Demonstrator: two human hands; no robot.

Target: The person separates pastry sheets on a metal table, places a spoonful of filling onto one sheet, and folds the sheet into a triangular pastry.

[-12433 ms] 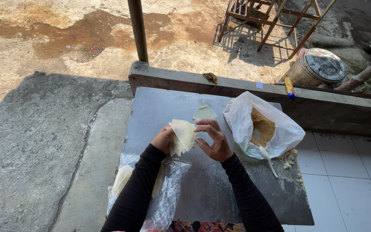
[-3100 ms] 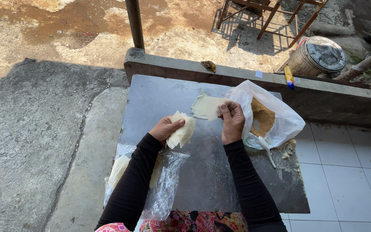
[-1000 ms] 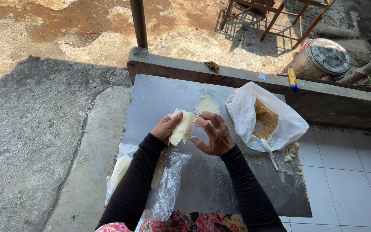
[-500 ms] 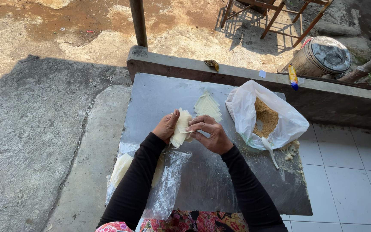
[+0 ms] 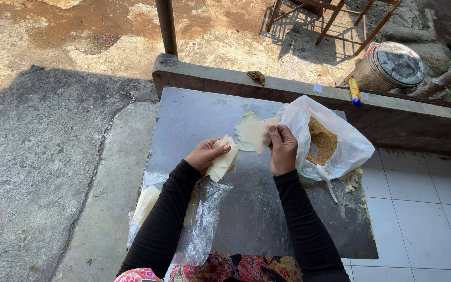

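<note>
Outdoors, rough concrete ground (image 5: 37,172) lies at the left, partly in shadow, with sandy soil beyond it. Next comes the grey metal bench (image 5: 257,219), set against a low concrete ledge (image 5: 298,91). On the bench's near left corner lies a clear plastic bag (image 5: 199,230) with pale wrapper sheets inside, under the person's black sleeve. Just above it, the left hand (image 5: 204,154) is clenched around a small stack of thin pale wrappers (image 5: 224,163), thumb on top. Toward the middle, a loose wrapper (image 5: 245,137) lies flat on the bench. The right hand (image 5: 283,149) pinches a single wrapper sheet (image 5: 257,134) by its edge, holding it just over that loose one. Right of the hand sits an open white plastic bag (image 5: 335,143) holding brown crumbly filling (image 5: 322,146), with a white spoon (image 5: 325,180) leaning out of it and crumbs on the bench beside. On the ledge rest a dry leaf (image 5: 256,77) and a small yellow and blue tube (image 5: 354,91). Behind the ledge at the far right stands a lidded metal pot (image 5: 390,65)
</note>
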